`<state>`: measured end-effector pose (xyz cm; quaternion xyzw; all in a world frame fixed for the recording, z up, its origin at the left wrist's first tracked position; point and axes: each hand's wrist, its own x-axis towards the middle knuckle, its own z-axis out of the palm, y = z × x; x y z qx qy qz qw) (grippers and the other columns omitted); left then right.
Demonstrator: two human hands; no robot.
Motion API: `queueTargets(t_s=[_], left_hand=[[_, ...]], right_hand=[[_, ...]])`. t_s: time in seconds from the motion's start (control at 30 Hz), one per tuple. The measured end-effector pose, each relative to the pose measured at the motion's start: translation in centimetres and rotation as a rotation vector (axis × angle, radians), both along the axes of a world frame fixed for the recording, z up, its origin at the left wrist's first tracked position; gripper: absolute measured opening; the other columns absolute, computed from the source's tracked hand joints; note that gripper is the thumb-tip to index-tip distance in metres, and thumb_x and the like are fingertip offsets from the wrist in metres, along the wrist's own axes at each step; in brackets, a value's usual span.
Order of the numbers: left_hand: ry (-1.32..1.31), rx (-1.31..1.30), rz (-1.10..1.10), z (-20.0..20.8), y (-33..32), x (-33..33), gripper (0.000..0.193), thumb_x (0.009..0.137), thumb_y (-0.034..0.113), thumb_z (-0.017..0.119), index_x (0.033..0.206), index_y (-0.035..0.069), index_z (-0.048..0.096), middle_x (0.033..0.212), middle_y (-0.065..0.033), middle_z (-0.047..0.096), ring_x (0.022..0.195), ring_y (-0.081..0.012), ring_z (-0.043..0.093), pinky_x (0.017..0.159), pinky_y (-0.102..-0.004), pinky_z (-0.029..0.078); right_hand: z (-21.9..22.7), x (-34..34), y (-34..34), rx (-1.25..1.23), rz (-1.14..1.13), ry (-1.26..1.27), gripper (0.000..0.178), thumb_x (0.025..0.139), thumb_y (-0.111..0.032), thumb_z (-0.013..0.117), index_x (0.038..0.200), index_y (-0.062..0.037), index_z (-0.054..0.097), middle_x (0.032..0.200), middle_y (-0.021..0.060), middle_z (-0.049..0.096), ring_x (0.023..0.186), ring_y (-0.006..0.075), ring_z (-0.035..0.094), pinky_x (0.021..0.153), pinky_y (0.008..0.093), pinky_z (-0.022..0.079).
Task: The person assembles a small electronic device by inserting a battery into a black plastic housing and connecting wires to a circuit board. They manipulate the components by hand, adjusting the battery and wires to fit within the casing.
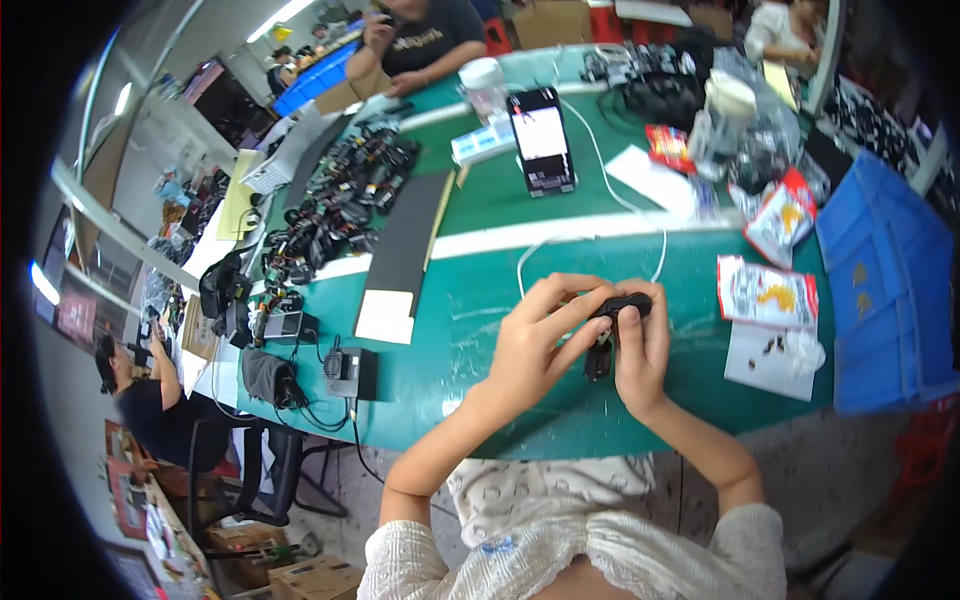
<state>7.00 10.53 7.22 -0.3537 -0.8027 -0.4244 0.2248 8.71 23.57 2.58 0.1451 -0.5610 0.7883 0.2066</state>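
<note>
A small black piece (626,305) is up between the two hands, above the near part of the green tabletop (470,375). The left hand (538,335) pinches its left end between thumb and fingers; the right hand (642,360) grips the other end, thumb pressed against its near face. A dark lower part (598,362) shows just beneath, between the hands; whether it is joined to the piece cannot be told.

The handling looks to be midway: the piece is taken up and not yet set down or let go. Whether it is whole or still needs fitting is too small to judge.

Farther out, a phone (541,140) stands upright beyond the hands. To the left, past a dark flat board (408,225), lies a large heap of black parts (345,195); which of these are finished cannot be told. To the right, dark bits (772,344) lie on a white sheet (755,376).
</note>
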Motion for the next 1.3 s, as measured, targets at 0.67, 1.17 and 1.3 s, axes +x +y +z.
queueTargets(t_s=[0.67, 1.17, 1.3], left_hand=[[-0.227, -0.059, 0.052, -4.9, -2.3, -1.3, 0.048, 0.081, 0.022, 0.066, 0.121, 0.005, 0.047, 0.112, -0.0111, 0.055, 0.088, -0.0246, 0.059, 0.072, -0.0326, 0.050], [-0.197, -0.144, 0.133, -6.0, -2.8, -1.8, 0.051, 0.078, 0.027, 0.068, 0.122, 0.009, 0.050, 0.100, -0.0111, 0.056, 0.082, -0.0270, 0.059, 0.067, -0.0347, 0.050], [-0.132, -0.112, 0.095, -5.9, -2.6, -1.9, 0.052, 0.077, 0.027, 0.069, 0.121, 0.009, 0.051, 0.102, -0.0113, 0.057, 0.087, -0.0283, 0.059, 0.068, -0.0348, 0.050]], right_hand=[[-2.6, -2.9, -0.9, -0.012, 0.229, -0.585, 0.020, 0.095, -0.024, 0.049, 0.095, -0.0035, 0.052, 0.082, 0.0035, 0.057, 0.067, 0.0088, 0.058, 0.053, 0.0209, 0.047], [-3.4, -3.3, -0.6, -0.068, 0.291, -0.703, 0.018, 0.096, -0.018, 0.044, 0.104, -0.0029, 0.049, 0.092, 0.0073, 0.058, 0.077, 0.0119, 0.060, 0.061, 0.0257, 0.052], [-4.1, -3.5, -0.3, -0.046, 0.264, -0.691, 0.017, 0.096, -0.018, 0.044, 0.105, -0.0041, 0.050, 0.093, 0.0047, 0.057, 0.079, 0.0085, 0.058, 0.061, 0.0241, 0.051]])
